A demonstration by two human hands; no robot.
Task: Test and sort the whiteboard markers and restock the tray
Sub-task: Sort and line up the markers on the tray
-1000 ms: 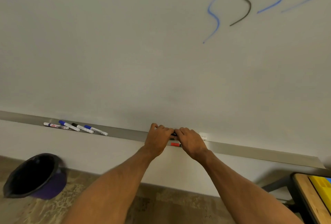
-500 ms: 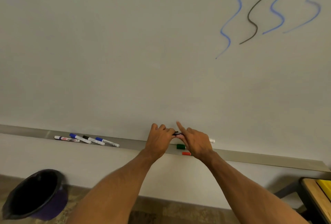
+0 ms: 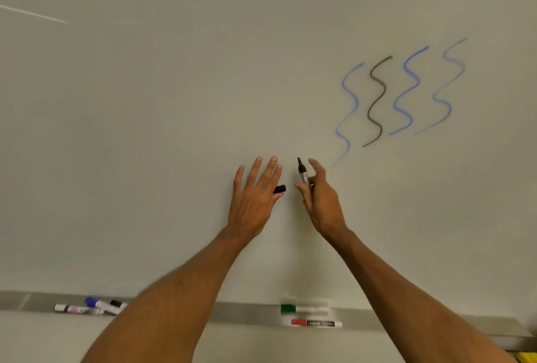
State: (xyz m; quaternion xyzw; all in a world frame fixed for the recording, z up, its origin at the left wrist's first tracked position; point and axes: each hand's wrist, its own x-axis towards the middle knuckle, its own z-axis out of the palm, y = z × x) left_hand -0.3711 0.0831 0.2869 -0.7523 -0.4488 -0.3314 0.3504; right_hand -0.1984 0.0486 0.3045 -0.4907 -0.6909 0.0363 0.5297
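Black marker (image 3: 302, 173), uncapped and with its tip pointed upward, is held in the right grip (image 3: 322, 203) in front of the whiteboard (image 3: 145, 130), below and left of four wavy lines (image 3: 377, 101). A black cap (image 3: 280, 188) is pinched at the thumb side of the left grip (image 3: 252, 200), the other fingers being spread straight. On the tray (image 3: 247, 316) below, a green-capped marker (image 3: 303, 309) and a red-capped marker (image 3: 315, 323) are laid side by side. More markers (image 3: 90, 306) are gathered well to the left.
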